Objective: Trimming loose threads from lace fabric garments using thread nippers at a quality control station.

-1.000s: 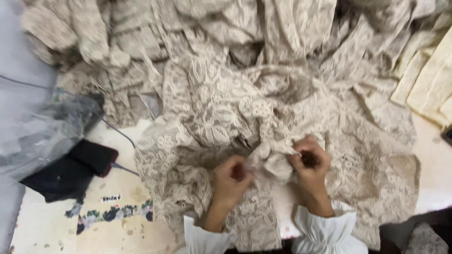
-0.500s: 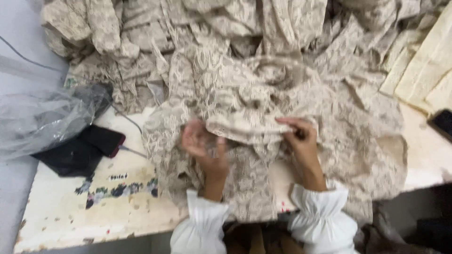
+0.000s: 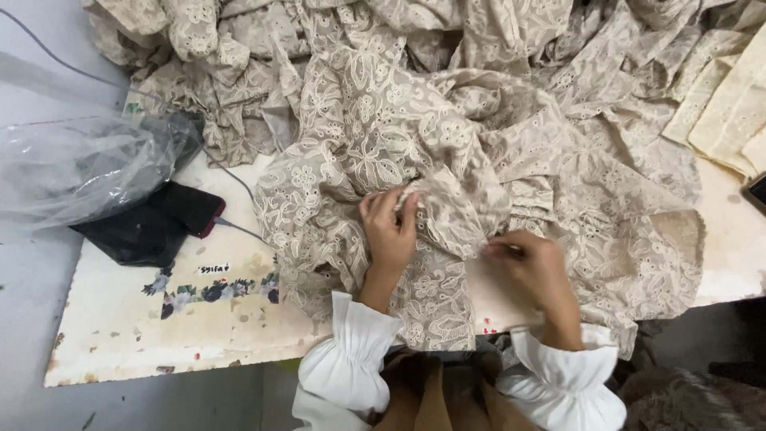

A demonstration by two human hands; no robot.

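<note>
While half a second back both hands held a folded edge level, head view now shows left hand (image 3: 389,227) pinching a fold of beige lace fabric (image 3: 447,160) on the tabletop (image 3: 159,327); right hand (image 3: 533,267) shifted lower, grip closed on the fabric's edge.

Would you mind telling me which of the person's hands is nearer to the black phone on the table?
Left. The left hand rests on the lace fabric, a short way right of the black phone; the right hand lies farther right.
</note>
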